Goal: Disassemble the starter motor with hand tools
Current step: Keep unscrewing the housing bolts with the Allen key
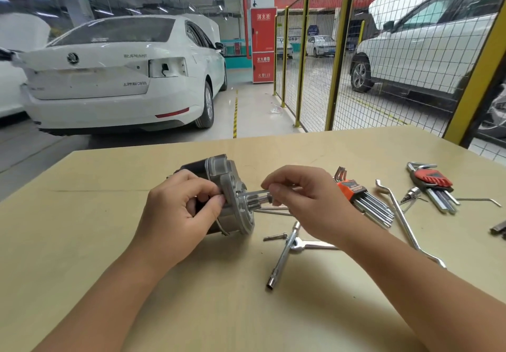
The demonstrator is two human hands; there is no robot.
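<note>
Starter motor (227, 195) lain on side mid-table (109, 283); silver alu housing, black body behind, pinion shaft to R. Body gripped by left hand (178, 214); shaft pinched by right hand (306, 203). Socket wrench (283, 255), hex key set (367, 201) near; view partly blocked by hands.

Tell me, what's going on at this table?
A person is taking apart a starter motor that lies on its side on a wooden table. The left hand steadies the motor body, while the right hand pinches a thin tool at the motor's shaft end. Around them lie an orange hex key set, a red hex key set, a T-handle socket wrench and a loose bolt.
</note>
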